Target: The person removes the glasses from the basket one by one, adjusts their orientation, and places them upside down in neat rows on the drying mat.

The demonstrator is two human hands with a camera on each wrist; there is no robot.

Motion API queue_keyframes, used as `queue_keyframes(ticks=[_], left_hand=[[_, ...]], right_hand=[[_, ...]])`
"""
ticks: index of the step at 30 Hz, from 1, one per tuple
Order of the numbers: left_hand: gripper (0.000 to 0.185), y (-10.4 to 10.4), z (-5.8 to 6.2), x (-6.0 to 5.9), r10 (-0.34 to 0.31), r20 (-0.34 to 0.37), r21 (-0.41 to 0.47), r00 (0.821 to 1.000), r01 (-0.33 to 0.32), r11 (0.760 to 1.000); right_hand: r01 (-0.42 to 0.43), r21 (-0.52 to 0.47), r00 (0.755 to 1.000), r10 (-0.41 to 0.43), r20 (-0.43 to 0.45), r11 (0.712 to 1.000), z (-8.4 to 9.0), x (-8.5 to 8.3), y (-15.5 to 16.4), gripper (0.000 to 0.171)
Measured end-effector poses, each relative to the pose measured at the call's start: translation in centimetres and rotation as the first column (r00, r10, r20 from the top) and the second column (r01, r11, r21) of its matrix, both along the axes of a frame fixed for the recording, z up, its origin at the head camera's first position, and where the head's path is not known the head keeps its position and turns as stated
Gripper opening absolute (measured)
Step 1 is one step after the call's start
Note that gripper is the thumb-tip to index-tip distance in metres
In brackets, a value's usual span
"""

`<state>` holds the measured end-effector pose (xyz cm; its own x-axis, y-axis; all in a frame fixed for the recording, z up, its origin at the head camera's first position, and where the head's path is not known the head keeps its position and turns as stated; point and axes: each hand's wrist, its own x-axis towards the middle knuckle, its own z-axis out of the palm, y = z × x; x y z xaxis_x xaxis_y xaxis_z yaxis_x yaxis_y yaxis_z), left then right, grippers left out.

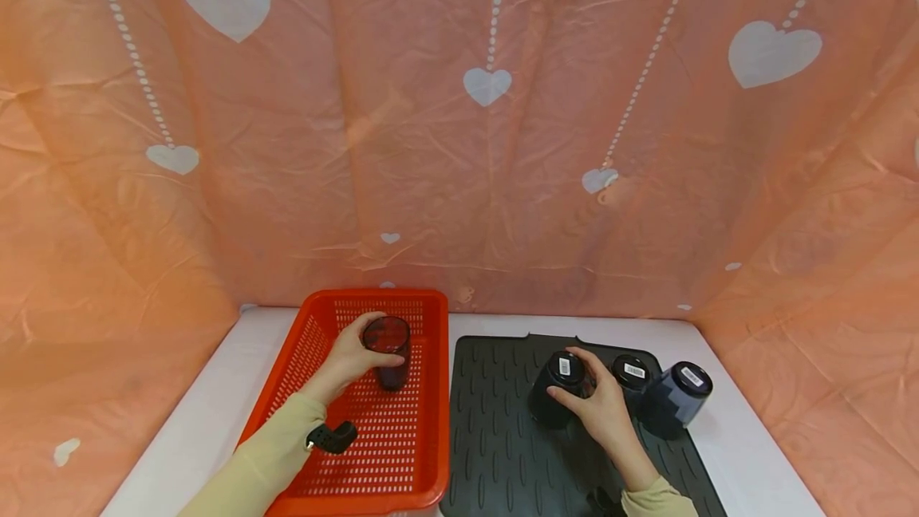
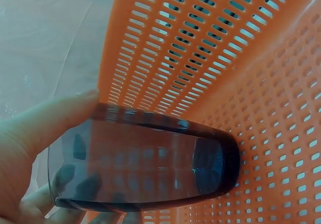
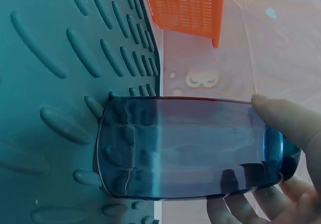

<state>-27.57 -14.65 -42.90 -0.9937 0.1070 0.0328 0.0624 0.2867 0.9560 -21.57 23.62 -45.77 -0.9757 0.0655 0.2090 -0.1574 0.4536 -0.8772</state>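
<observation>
Currently: tumblers moving between drying mat and basket, one in each hand.

Left hand [image 1: 352,359] curls fingers and thumb round an upright dark tumbler [image 1: 388,351], held mouth-up inside the orange basket [image 1: 287,389], base at or just above the perforated floor; likely the setting-down step, needing a level lowering before letting go. Right hand [image 1: 599,405] clamps an inverted tumbler [image 1: 558,389] on the black ribbed mat [image 1: 495,437], rim down, beside two more inverted tumblers [image 1: 675,399]; lifting and turning seems next.
</observation>
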Motion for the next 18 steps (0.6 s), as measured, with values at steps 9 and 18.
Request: queue_keyframes(ticks=[9,18], left_hand=[[0.077,-0.13,0.35,0.13,0.003,0.0,-0.028,1.0,-0.003,1.0],[0.077,-0.08,0.61,0.55,0.025,0.009,-0.028,1.0,-0.025,0.999]], right_hand=[[-0.004,0.014,1.0,0.004,-0.001,1.0,-0.16,-0.16,0.18,0.07],[-0.004,0.014,1.0,0.004,0.009,1.0,-0.19,-0.08,0.24,0.071]])
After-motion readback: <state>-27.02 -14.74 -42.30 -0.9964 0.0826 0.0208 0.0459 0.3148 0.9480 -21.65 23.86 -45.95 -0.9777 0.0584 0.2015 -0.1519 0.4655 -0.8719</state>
